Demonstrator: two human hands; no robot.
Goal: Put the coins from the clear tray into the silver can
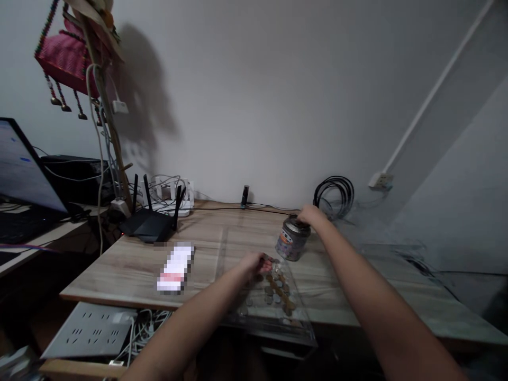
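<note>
A clear plastic tray [304, 312] at the table's front edge holds several loose coins [278, 288], some silver and some gold-coloured. My left hand [256, 264] is at the tray's far part, just over the coins. Its fingers are curled together, and what they hold, if anything, is too small to make out. Behind the tray stands a grey printed tin [292, 241] with an orange and white label. My right hand [313, 216] is at the top of that tin, wrist bent over its rim. The fingers of this hand are hidden at the tin's mouth.
On the wood-grain table [234, 233], a lit phone [175, 267] lies left of my arms, near a black router [153, 225]. Coiled black cable [335, 196] leans against the wall. A power strip [91, 330] sits below the front edge, and a laptop [27, 174] stands far left.
</note>
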